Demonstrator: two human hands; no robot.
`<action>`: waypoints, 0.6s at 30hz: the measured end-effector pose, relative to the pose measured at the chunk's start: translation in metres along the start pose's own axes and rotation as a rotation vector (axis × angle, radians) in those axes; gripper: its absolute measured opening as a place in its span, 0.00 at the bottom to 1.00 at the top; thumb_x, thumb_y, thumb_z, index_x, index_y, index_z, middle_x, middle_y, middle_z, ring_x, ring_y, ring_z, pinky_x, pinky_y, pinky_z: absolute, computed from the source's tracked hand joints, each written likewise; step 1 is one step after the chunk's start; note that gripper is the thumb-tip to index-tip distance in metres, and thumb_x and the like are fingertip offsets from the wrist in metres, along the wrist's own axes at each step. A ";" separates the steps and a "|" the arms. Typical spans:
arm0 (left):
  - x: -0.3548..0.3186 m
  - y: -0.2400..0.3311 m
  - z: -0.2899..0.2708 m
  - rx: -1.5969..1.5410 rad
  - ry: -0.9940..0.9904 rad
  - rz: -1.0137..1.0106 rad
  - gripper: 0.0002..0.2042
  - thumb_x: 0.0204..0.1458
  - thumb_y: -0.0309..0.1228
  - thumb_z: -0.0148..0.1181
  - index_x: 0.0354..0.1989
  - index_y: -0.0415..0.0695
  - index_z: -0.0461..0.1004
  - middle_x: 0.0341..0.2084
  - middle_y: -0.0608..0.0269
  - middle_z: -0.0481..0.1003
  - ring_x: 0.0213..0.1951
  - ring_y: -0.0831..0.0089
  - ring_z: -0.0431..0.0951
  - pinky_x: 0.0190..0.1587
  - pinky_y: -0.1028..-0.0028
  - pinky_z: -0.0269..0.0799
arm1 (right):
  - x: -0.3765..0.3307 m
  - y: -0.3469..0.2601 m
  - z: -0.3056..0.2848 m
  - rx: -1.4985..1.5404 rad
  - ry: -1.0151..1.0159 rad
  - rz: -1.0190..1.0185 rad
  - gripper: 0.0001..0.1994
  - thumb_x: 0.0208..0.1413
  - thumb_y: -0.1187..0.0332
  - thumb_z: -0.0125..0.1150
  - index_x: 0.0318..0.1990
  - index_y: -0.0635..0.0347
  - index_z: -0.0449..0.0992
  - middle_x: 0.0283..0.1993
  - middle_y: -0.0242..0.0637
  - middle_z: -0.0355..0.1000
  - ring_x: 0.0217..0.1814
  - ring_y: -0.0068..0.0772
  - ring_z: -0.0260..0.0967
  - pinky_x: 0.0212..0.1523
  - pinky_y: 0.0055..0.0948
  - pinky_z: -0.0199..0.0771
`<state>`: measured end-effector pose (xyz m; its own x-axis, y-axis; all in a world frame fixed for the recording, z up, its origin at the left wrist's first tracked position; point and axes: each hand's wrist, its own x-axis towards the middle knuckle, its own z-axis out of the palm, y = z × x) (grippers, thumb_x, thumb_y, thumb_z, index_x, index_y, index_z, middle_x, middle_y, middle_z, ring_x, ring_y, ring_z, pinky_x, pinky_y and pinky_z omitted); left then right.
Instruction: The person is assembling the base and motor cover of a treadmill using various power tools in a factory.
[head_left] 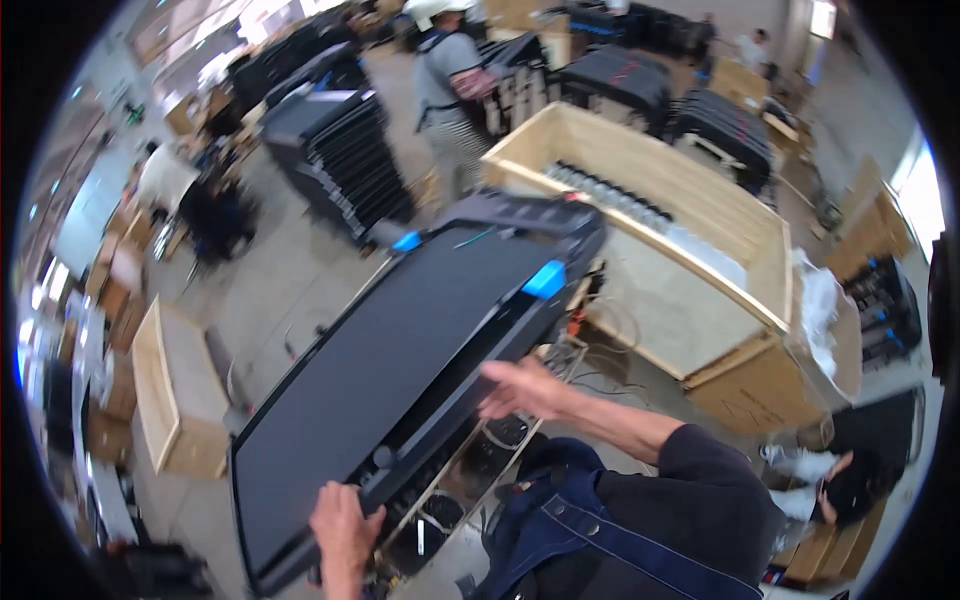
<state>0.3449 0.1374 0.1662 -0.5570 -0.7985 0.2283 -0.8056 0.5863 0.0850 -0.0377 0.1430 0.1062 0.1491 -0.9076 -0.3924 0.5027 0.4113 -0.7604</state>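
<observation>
A black treadmill (370,370) lies tilted in front of me, its flat belt facing up. Blue blocks sit at its far end, one of them a bright blue corner piece (545,280). At the near end, my left hand (345,525) has its fingers curled over the edge of the side rail. My right hand (525,390) is beside the rail further up, fingers stretched out and slightly blurred; whether it touches the rail I cannot tell. A dark gap shows between the belt and the near side rail.
Under the treadmill is a wooden-edged stand (470,500) with black round parts inside. A large open wooden crate (640,240) holding a row of metal parts stands at the far right. Another wooden crate (180,390) is at left. A stack of black decks (330,165) and a person (450,90) are beyond.
</observation>
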 end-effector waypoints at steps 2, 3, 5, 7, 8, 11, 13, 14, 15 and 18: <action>0.026 -0.003 -0.074 -0.011 -0.005 -0.073 0.28 0.26 0.35 0.81 0.38 0.42 0.73 0.34 0.55 0.72 0.38 0.52 0.75 0.38 0.59 0.73 | -0.020 -0.044 0.021 -0.150 -0.117 -0.280 0.33 0.57 0.49 0.67 0.61 0.69 0.70 0.46 0.56 0.79 0.42 0.48 0.82 0.45 0.38 0.84; 0.043 -0.005 -0.100 -0.013 0.087 -0.072 0.29 0.27 0.37 0.80 0.40 0.41 0.73 0.35 0.54 0.72 0.38 0.52 0.75 0.38 0.59 0.73 | -0.012 -0.059 0.025 -0.137 -0.260 -0.379 0.31 0.58 0.51 0.67 0.59 0.69 0.73 0.46 0.53 0.79 0.44 0.45 0.81 0.45 0.37 0.84; 0.081 -0.008 -0.135 0.027 0.222 -0.093 0.31 0.32 0.41 0.78 0.45 0.39 0.73 0.35 0.52 0.72 0.38 0.51 0.74 0.39 0.59 0.72 | 0.012 -0.087 0.039 -0.079 -0.492 -0.558 0.29 0.58 0.53 0.67 0.57 0.70 0.75 0.52 0.50 0.77 0.52 0.42 0.78 0.50 0.38 0.81; 0.099 -0.011 -0.147 0.138 0.311 -0.140 0.33 0.38 0.47 0.73 0.48 0.36 0.73 0.36 0.49 0.71 0.38 0.49 0.73 0.41 0.56 0.70 | 0.054 -0.093 0.054 -0.120 -0.656 -0.405 0.28 0.59 0.54 0.66 0.58 0.70 0.75 0.56 0.50 0.75 0.56 0.39 0.76 0.52 0.37 0.79; 0.108 -0.010 -0.144 0.150 0.290 -0.153 0.33 0.38 0.47 0.73 0.48 0.36 0.73 0.36 0.49 0.71 0.38 0.49 0.73 0.41 0.56 0.70 | 0.082 -0.082 0.050 -0.218 -0.738 -0.270 0.27 0.60 0.55 0.65 0.59 0.69 0.74 0.57 0.49 0.75 0.57 0.38 0.76 0.53 0.36 0.79; 0.140 -0.012 -0.124 0.354 0.435 -0.126 0.38 0.45 0.63 0.63 0.45 0.34 0.72 0.33 0.47 0.69 0.35 0.46 0.71 0.39 0.54 0.68 | 0.209 0.041 0.002 -0.006 -0.651 0.418 0.23 0.67 0.55 0.57 0.58 0.66 0.73 0.54 0.46 0.77 0.49 0.41 0.80 0.50 0.35 0.82; 0.158 -0.012 -0.122 0.340 0.298 -0.190 0.43 0.46 0.68 0.58 0.48 0.32 0.71 0.36 0.43 0.71 0.39 0.42 0.72 0.45 0.52 0.68 | 0.326 0.153 -0.074 0.535 -0.340 0.499 0.27 0.73 0.50 0.42 0.66 0.61 0.68 0.64 0.44 0.71 0.65 0.42 0.70 0.66 0.45 0.71; 0.148 -0.016 -0.123 0.351 0.162 -0.297 0.48 0.46 0.74 0.54 0.51 0.31 0.71 0.40 0.38 0.72 0.42 0.37 0.74 0.51 0.50 0.69 | 0.352 0.161 -0.060 0.514 -0.382 0.547 0.27 0.73 0.50 0.42 0.66 0.61 0.68 0.64 0.44 0.71 0.65 0.42 0.70 0.66 0.45 0.71; 0.146 -0.017 -0.123 0.372 0.161 -0.302 0.53 0.43 0.80 0.47 0.48 0.29 0.72 0.35 0.38 0.72 0.39 0.37 0.73 0.47 0.48 0.69 | 0.372 0.155 -0.058 0.660 -0.434 0.473 0.28 0.73 0.48 0.41 0.66 0.60 0.67 0.65 0.43 0.70 0.66 0.41 0.69 0.68 0.46 0.68; 0.131 -0.017 -0.114 0.327 0.276 -0.242 0.49 0.47 0.79 0.43 0.38 0.31 0.72 0.30 0.44 0.72 0.30 0.44 0.72 0.34 0.53 0.66 | 0.402 0.138 -0.055 1.106 -0.518 0.261 0.30 0.72 0.45 0.39 0.68 0.58 0.67 0.68 0.41 0.68 0.71 0.39 0.63 0.75 0.49 0.57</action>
<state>0.3082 0.0382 0.3052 -0.3077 -0.8144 0.4919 -0.9510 0.2799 -0.1315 0.0443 -0.1607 -0.1848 0.5430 -0.8393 -0.0251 0.8162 0.5206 0.2507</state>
